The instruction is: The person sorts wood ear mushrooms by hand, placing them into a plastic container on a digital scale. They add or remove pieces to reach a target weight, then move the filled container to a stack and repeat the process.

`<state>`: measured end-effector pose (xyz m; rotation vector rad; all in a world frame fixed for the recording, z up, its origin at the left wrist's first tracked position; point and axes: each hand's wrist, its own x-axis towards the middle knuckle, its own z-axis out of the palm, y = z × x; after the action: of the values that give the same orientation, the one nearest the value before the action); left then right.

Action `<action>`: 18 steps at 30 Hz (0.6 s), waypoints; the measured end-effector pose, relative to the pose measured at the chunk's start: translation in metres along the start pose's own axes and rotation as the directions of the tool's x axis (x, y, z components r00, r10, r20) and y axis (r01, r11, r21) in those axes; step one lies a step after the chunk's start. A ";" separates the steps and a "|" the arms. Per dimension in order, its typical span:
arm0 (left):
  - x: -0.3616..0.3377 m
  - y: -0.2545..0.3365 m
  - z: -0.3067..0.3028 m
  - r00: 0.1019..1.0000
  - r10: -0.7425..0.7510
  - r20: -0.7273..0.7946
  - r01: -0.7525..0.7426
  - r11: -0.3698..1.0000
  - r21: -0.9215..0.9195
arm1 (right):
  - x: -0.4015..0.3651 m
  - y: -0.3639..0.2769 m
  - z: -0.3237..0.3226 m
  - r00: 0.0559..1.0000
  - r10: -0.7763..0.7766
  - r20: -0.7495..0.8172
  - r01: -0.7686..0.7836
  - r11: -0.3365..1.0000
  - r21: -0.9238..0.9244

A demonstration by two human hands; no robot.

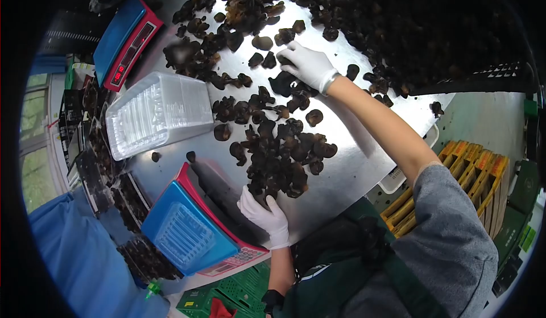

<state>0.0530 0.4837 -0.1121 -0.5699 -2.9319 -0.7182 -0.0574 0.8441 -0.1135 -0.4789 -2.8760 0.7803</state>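
Observation:
Dark wood-ear mushrooms (284, 147) lie scattered in a heap on a shiny metal table (347, 176). My left hand (263, 214), in a white glove, rests at the near edge of the heap, fingers touching the mushrooms and loosely spread. My right hand (307, 65), also white-gloved, reaches far across the table and presses down on mushrooms there, fingers curled over them. A blue and red scale (193, 227) with a clear plastic tray (183, 235) on it stands just left of my left hand.
A stack of clear plastic trays (156, 110) lies on the table's left. A second blue and red scale (126, 36) stands at the far left. A black crate (483, 79) sits at the far right. Packed trays of mushrooms (105, 164) line the left edge. Yellow crates (455, 176) are below the table.

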 end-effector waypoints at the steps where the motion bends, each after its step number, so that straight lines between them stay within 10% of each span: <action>1: 0.000 0.001 0.000 1.000 -0.007 -0.001 0.007 1.000 0.002 | 0.003 -0.007 -0.003 0.998 -0.019 0.060 0.021 0.999 -0.046; 7: -0.001 0.000 0.001 1.000 -0.005 -0.008 0.005 1.000 -0.018 | 0.002 -0.003 -0.003 0.999 0.028 0.039 -0.025 0.997 -0.072; 9: -0.001 0.000 0.001 1.000 -0.009 -0.009 0.008 1.000 -0.024 | -0.035 -0.010 -0.050 0.942 0.295 0.163 -0.316 0.940 0.126; 13: 0.000 0.001 -0.001 1.000 -0.006 -0.003 0.006 1.000 -0.029 | -0.185 0.007 -0.095 0.833 0.192 -0.519 -0.100 0.975 0.200; 15: 0.001 0.004 -0.004 1.000 -0.004 0.001 0.004 0.999 -0.037 | -0.281 0.051 -0.088 0.621 0.408 -0.669 -0.330 0.911 0.248; 18: 0.004 0.001 -0.003 0.963 -0.227 -0.142 0.177 0.938 -0.300 | -0.370 0.091 -0.089 0.591 0.610 -0.528 -0.774 0.614 -0.155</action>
<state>0.0499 0.4850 -0.1083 -0.2047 -2.7657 -1.1630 0.3333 0.8372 -0.0969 -1.6961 -2.3306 0.1049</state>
